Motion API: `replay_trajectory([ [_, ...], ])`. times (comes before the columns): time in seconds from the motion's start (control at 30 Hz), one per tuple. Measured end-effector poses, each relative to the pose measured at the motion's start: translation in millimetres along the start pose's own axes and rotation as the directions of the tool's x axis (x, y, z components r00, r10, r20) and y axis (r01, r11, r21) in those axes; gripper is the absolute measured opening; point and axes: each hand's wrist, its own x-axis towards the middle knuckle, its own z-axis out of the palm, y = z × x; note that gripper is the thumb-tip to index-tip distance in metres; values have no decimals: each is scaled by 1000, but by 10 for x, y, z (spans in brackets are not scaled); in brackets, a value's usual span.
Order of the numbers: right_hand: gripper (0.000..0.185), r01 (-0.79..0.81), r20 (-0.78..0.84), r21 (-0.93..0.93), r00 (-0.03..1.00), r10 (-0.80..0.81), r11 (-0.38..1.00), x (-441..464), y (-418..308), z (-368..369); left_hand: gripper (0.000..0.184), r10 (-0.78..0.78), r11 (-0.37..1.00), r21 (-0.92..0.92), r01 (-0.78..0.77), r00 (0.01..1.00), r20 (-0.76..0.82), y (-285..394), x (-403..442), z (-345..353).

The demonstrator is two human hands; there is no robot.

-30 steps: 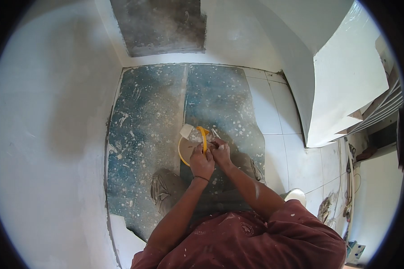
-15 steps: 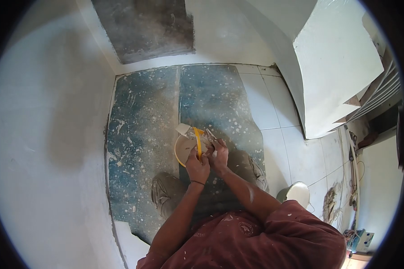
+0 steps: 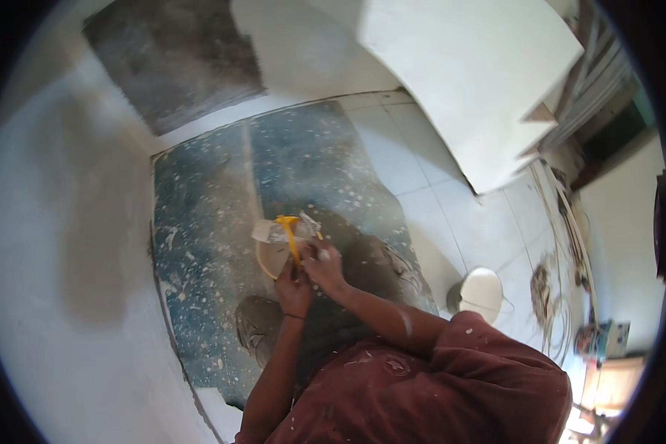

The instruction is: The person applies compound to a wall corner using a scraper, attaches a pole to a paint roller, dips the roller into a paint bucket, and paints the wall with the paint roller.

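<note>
A round container with a yellow rim (image 3: pixel 263 260) and pale contents stands on the speckled blue-green floor covering (image 3: pixel 207 214). Across its top lie a yellow piece (image 3: pixel 289 231) and a whitish, paste-smeared tool (image 3: pixel 268 231). My left hand (image 3: pixel 294 290) is closed at the near side of the container, its fingers round the lower end of the yellow piece. Just right of it, my right hand (image 3: pixel 323 265) is closed too, beside the container's right edge. What it holds is too small to make out. The two hands are close together.
A bucket with white contents (image 3: pixel 481 292) stands on white tiles (image 3: pixel 451 222) to the right. Beyond it lie cables (image 3: pixel 562 259) and a dirty bundle (image 3: pixel 542 292). A white panel (image 3: pixel 459 81) juts in at upper right; a plastered wall (image 3: pixel 81 296) runs along the left.
The view has turned and shifted right, bringing the white bucket fully into sight. My right hand has moved up slightly relative to my left hand, and both stay at the container.
</note>
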Motion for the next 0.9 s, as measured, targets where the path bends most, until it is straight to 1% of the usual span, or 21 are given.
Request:
replay_trajectory([
  [0.03,18,378,-69,-12,923,-377,926,82,43,88,39,72,996,58,-72,997,9,20,-48,-56],
  [0.1,14,492,42,329,845,-533,806,509,572,532,38,-45,996,-71,54,992,121,40,-140,-178],
  [0.17,12,112,326,528,888,-323,842,687,584,478,38,-50,994,-83,69,976,210,-13,-229,-295],
  [0.2,15,53,379,407,898,-222,912,581,176,293,37,-44,996,-70,61,974,223,77,-276,-396],
  [0.23,16,-71,319,352,946,-48,933,512,-80,186,37,-35,997,-59,50,975,221,202,-305,-517],
  [0.27,18,-203,255,308,959,125,929,446,-315,115,36,-15,997,-72,31,975,223,288,-347,-671],
  [0.3,19,-339,194,274,936,293,900,408,-435,67,35,0,997,-81,18,976,216,294,-398,-825],
  [0.33,19,-62,158,251,987,23,966,455,-338,6,34,-34,997,-56,44,984,173,234,-441,-932],
  [0.43,19,-108,192,497,981,12,861,-106,-1020,-781,31,-154,988,14,153,985,76,-157,-651,-1445],
  [0.5,16,-79,188,515,982,-22,854,-577,-1571,-1564,30,-218,976,-3,218,975,35,-615,-615,-1548],
  [0.57,15,-22,155,522,985,-70,853,-1007,-2008,-2339,29,-211,977,-3,212,974,78,-666,-523,-1472],
  [0.6,15,2,122,548,989,-82,836,-1206,-2111,-2681,29,-214,977,7,215,971,107,-687,-518,-1480],
  [0.63,14,53,102,549,986,-130,834,-1460,-2216,-3059,31,-178,981,109,159,965,192,-716,-496,-1457],
  [0.67,15,118,26,540,987,-157,833,-1732,-2326,-3384,33,-144,976,197,90,949,280,-750,-464,-1385],
  [0.7,17,132,31,596,982,-187,792,-2020,-2398,-3696,34,-111,962,273,7,924,367,-789,-418,-1281],
  [0.73,19,172,-31,564,982,-187,808,-2321,-2481,-3956,37,-152,931,364,-32,872,465,-898,-403,-1188],
  [0.77,21,229,-153,491,972,-176,841,-2631,-2563,-4159,41,-198,892,445,-85,810,552,-1088,-438,-1158],
  [0.8,23,264,-177,486,963,-201,833,-2907,-2570,-4384,44,-251,842,518,-151,740,623,-1230,-453,-1141],
  [0.83,22,284,-211,434,955,-210,855,-3158,-2534,-4590,46,-245,840,513,-177,720,649,-1291,-432,-1086],
  [0.87,20,281,-311,388,936,-162,878,-3397,-2535,-4695,49,-244,837,511,-198,700,671,-1333,-430,-1034],
  [0.9,19,266,-357,366,925,-129,892,-3603,-2485,-4824,52,-246,833,509,-216,680,690,-1323,-433,-991],
])
